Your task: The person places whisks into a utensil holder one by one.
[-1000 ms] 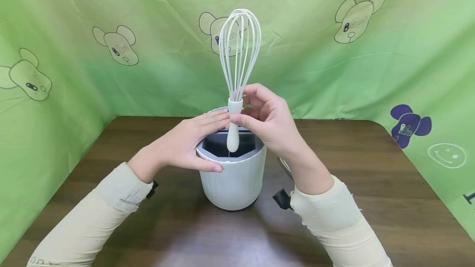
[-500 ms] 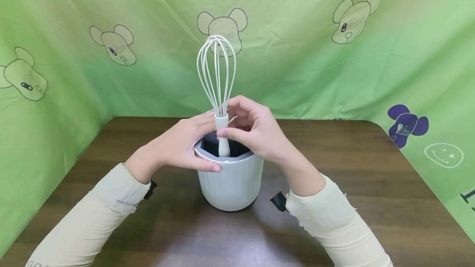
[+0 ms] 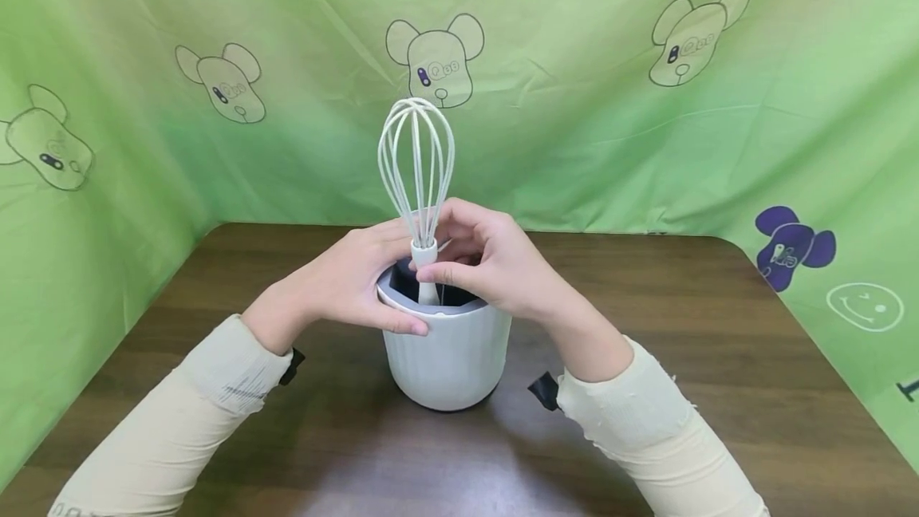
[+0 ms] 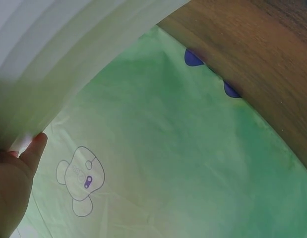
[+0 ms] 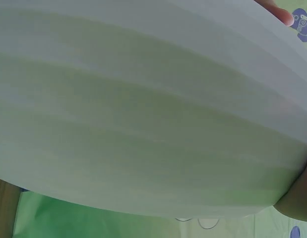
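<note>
A white whisk (image 3: 416, 158) stands loops-up in the head view, the lower end of its handle down inside a white ribbed utensil holder (image 3: 448, 361). My right hand (image 3: 495, 262) pinches the whisk's handle between thumb and fingers, above the holder's grey inner rim (image 3: 452, 309). My left hand (image 3: 352, 278) holds the holder's left side, thumb along the front and fingers reaching across the back. Those far fingertips are hidden behind the whisk and right hand. In the left wrist view a thumb (image 4: 34, 153) touches the holder's outer wall. The holder's wall (image 5: 143, 114) fills most of the right wrist view.
The holder stands on a dark brown wooden table (image 3: 682, 325) with rounded far corners. A green printed cloth (image 3: 560, 102) hangs behind and along both sides. Black wrist mounts (image 3: 544, 391) stick out from the sleeves.
The whisk has moved down and a little left, its handle now sinking into the holder. My right hand has lowered with it. The left hand stays on the holder.
</note>
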Motion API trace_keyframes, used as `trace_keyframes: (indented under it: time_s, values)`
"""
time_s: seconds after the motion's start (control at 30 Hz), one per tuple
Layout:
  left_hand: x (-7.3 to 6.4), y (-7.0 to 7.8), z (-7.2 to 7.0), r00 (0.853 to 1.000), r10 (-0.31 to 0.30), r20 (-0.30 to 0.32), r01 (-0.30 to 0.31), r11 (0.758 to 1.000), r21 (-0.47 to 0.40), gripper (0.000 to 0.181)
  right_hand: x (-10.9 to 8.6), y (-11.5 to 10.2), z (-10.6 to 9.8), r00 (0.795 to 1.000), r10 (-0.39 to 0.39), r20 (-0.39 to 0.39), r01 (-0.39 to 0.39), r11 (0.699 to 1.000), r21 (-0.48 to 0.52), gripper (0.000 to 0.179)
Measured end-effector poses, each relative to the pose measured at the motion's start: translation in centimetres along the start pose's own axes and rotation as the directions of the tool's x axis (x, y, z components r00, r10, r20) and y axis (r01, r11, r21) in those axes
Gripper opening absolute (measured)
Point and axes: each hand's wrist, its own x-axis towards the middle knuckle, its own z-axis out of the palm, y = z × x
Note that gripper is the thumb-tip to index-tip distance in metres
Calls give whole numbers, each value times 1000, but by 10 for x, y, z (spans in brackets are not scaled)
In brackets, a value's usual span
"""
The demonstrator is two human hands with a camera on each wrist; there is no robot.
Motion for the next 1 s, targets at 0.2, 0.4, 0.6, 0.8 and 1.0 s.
trace_keyframes:
  time_s: [0.2, 0.4, 0.6, 0.8, 1.0]
  values:
    - [-1, -1, -3, 1000, -15, -8, 15, 1000, -3, 78, 2, 0, -1, 996, -14, 85, 20, 997, -72, 38]
    - [0, 0, -3, 999, -36, 10, 36, 999, -40, 91, 3, 0, -2, 988, -17, 153, 41, 988, -150, 27]
    - [-1, -2, -1, 998, -53, 17, 54, 996, -74, 102, 3, 0, -2, 985, -23, 174, 63, 972, -228, 28]
    - [-5, -3, 3, 998, -61, 23, 62, 997, -49, 97, 1, 1, -2, 982, -10, 187, 56, 968, -243, 26]
    - [-2, -2, 3, 999, -53, 5, 53, 996, -76, 95, -1, -1, -3, 982, -24, 185, 66, 972, -225, 29]
